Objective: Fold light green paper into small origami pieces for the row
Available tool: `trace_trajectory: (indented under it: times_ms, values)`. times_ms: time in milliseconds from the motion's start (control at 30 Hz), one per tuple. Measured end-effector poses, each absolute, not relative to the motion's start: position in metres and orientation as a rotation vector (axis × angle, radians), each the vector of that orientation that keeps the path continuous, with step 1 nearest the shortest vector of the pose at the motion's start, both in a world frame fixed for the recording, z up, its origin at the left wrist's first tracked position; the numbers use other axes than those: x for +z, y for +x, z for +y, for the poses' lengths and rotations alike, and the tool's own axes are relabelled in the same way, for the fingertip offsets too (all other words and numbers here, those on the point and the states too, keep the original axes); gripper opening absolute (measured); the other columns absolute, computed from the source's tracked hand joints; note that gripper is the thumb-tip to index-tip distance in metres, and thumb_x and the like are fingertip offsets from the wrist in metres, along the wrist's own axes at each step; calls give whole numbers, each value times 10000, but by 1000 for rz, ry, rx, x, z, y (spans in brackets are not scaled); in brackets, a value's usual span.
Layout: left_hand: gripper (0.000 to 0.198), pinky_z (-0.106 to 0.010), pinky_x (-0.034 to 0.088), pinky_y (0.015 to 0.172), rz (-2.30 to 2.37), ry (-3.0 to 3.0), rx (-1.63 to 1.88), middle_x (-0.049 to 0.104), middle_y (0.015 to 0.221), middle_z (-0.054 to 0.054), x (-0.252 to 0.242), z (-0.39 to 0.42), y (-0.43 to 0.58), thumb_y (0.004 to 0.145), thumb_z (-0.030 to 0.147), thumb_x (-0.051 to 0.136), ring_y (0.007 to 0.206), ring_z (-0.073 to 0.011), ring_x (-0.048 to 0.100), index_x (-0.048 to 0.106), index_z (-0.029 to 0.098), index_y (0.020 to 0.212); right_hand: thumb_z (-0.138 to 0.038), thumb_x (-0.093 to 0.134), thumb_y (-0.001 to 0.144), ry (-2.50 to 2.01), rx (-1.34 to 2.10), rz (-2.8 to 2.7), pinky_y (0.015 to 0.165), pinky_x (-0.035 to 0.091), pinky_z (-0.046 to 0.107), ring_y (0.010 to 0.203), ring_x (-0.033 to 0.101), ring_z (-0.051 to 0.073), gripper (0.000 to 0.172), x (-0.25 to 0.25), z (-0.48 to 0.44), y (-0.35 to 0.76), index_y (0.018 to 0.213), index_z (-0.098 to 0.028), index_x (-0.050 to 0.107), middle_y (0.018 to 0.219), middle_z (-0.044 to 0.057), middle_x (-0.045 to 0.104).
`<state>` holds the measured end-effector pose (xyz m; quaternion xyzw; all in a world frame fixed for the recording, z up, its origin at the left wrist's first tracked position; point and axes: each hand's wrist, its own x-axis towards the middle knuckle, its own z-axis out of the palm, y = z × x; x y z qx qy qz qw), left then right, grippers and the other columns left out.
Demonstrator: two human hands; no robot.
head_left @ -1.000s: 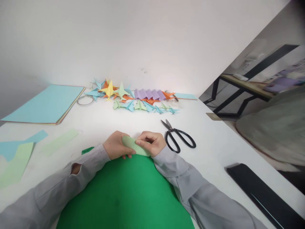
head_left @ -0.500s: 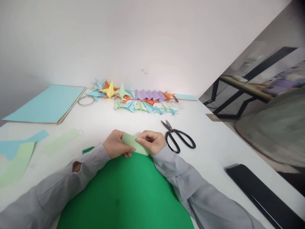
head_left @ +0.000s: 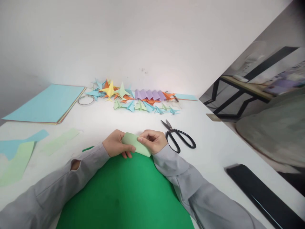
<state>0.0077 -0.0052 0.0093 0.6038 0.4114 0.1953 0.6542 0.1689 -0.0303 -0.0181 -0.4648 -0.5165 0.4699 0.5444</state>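
Observation:
Between my hands is a small pale green piece of paper [head_left: 137,144], held above the far end of a large dark green sheet [head_left: 126,194]. My left hand [head_left: 116,144] is closed on the paper's left side, thumb on top and fingers underneath. Thumb and fingertips of my right hand [head_left: 153,140] pinch its upper right part; some of those fingers are hidden. Black-handled scissors [head_left: 172,130] lie partly spread on the white table, just right of my right hand.
Folded paper stars [head_left: 111,90] and a pleated purple paper strip [head_left: 150,95] line the wall. A stack of coloured paper [head_left: 47,103] lies back left, near a wire ring [head_left: 86,100]. Paper scraps [head_left: 19,159] are at left, a black object [head_left: 262,194] at right.
The pale green paper and my right hand have shifted very slightly to the right. Both hands keep their grip on it; the other things lie as before.

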Motion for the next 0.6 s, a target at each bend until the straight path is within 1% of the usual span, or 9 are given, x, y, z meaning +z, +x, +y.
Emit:
trace_trajectory:
  times_ms: [100,200,267,333,467,600]
  values:
    - [195,-197,473,367,891,1299,467,635,500,-25,7,-3,7,592,246,707,465,-148,620,617,84,653,-317,744,543,-1101,1104,-1168,387,294,199,395,418,64,206,-18,-28,171,553,-152,621,448,-23,552]
    - [242,-204,475,363,919,1255,501,639,512,-30,6,-2,6,569,277,729,473,-159,627,618,82,660,-313,748,535,-1117,1091,-1134,401,318,204,408,439,72,203,-18,-26,173,562,-154,625,462,-18,567]
    - [260,-209,480,372,960,1232,535,658,555,-46,7,-1,6,552,285,743,479,-157,628,623,80,660,-310,740,544,-1135,1062,-1131,400,306,204,407,426,69,194,-18,-25,174,565,-154,626,456,-21,558]
    - [268,-212,480,378,1011,1206,571,668,579,-62,7,-1,6,537,294,754,473,-154,625,609,85,620,-306,726,559,-1151,1018,-1122,403,294,206,412,415,68,180,-19,-24,175,569,-156,627,455,-24,550]
    - [315,-218,465,358,1052,1148,597,653,527,-67,9,0,4,506,304,774,423,-156,604,530,104,509,-315,720,563,-1172,979,-1111,410,292,210,425,416,71,185,-20,-23,177,567,-156,626,465,-21,550]
    - [272,-225,470,362,1025,1078,596,652,525,-79,9,0,4,546,281,749,422,-166,607,557,90,518,-354,727,549,-1180,996,-1111,415,305,217,428,424,78,223,-22,-21,178,576,-157,628,473,-16,557]
